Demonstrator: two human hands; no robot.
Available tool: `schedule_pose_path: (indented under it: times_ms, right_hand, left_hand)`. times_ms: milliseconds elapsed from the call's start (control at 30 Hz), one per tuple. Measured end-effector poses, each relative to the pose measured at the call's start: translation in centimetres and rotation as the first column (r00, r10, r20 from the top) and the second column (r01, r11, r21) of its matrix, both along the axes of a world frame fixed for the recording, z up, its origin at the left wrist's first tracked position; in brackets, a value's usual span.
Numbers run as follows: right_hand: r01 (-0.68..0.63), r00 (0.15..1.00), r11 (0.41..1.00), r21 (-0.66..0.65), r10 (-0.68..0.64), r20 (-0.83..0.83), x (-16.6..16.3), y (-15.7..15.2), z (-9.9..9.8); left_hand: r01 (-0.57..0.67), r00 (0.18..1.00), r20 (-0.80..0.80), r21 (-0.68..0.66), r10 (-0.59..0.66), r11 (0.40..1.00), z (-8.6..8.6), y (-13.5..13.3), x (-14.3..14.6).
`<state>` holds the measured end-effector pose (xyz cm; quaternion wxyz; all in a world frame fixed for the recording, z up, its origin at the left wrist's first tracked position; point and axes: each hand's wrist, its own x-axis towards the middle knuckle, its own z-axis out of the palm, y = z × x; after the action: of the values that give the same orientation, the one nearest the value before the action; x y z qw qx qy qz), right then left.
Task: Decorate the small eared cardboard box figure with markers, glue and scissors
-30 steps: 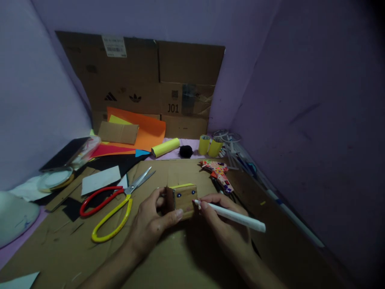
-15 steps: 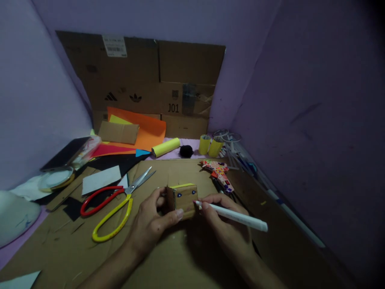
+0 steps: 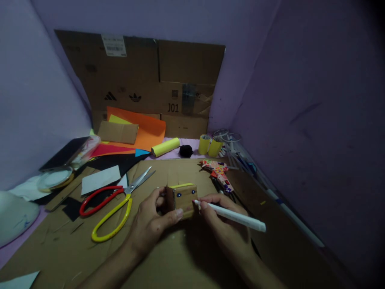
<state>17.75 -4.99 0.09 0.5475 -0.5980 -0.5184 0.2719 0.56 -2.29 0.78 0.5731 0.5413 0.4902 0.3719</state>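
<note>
My left hand [image 3: 152, 224] is closed around a small cardboard box [image 3: 183, 197] with a yellow top edge and two dark dots on its front face. It holds the box upright on the cardboard sheet [image 3: 75, 249]. My right hand [image 3: 224, 224] grips a white pen [image 3: 231, 216] in a writing pinch. The pen's tip touches the right edge of the box's front face.
Red-and-yellow scissors [image 3: 116, 202] lie left of the box. Orange, red and black paper [image 3: 141, 128], a yellow roll [image 3: 165, 147], two yellow tubes [image 3: 209, 146] and a patterned glue gun [image 3: 219, 173] sit behind. A flattened carton [image 3: 141, 80] leans on the wall. A phone [image 3: 66, 153] lies far left.
Almost nothing has changed. The pen's tip shifted by a hair against the box; both hands keep their grip and place.
</note>
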Motion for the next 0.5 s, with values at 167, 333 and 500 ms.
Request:
schedule_pose_path:
  times_ms: [167,333,500]
  right_hand:
    - [-0.003,1.000,1.000,0.001,0.003,0.001,0.13,0.02,0.24]
    - [-0.011,0.999,1.000,0.003,0.010,0.037,0.19,0.05,0.38]
    - [0.015,0.999,1.000,-0.005,-0.015,-0.052,-0.10,-0.04,0.18]
  left_hand:
    - [-0.001,1.000,0.004,0.000,0.001,1.000,0.00,0.06,-0.02]
    - [0.009,1.000,-0.011,0.018,-0.009,1.000,0.24,0.06,0.05]
    - [-0.018,1.000,-0.003,0.002,0.018,1.000,0.26,-0.05,0.12]
